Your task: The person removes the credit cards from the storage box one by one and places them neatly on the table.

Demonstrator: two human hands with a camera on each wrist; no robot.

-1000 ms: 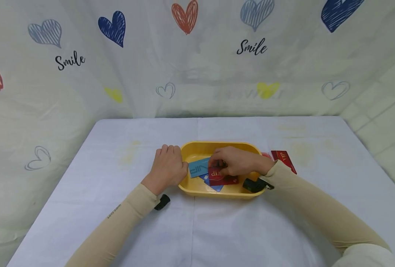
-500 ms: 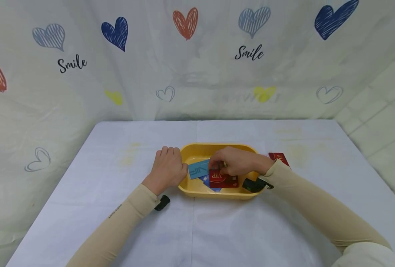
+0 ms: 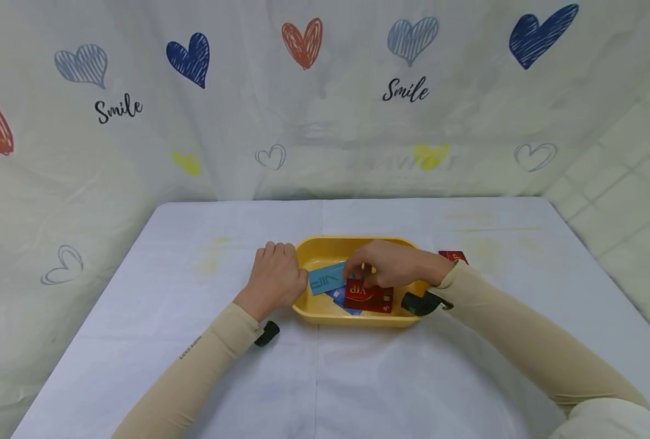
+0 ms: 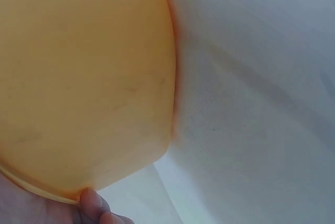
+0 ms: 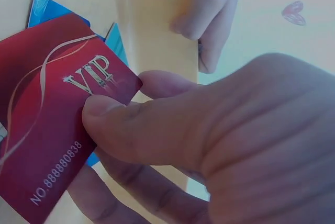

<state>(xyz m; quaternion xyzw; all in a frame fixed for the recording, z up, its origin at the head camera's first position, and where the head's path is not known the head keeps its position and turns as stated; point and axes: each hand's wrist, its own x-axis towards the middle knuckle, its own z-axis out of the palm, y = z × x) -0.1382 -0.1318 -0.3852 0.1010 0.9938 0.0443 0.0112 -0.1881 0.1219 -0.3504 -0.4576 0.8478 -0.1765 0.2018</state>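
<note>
My left hand [image 3: 272, 274] grips the left end of a yellow plastic tray [image 3: 358, 321]; in the left wrist view its fingers [image 4: 93, 203] curl over the rim. Over the tray, my right hand [image 3: 380, 262] pinches a red VIP card [image 3: 369, 299] by one end. Seen from the right wrist, the thumb presses on the printed face of that red card [image 5: 47, 130], with the other fingers behind it. Inside the tray lie a light blue VIP card [image 3: 325, 278] and a darker blue card [image 3: 337, 296], the latter partly hidden under the red one.
Another red card [image 3: 452, 254] lies on the white-covered table [image 3: 237, 378] past the tray's right end, partly hidden by my right sleeve. A curtain printed with hearts [image 3: 303, 122] hangs behind the table's far edge.
The head view has shifted slightly. The red card in my right hand has tipped a little lower. My right sleeve covers more of the red card on the table. My left hand keeps its grip.
</note>
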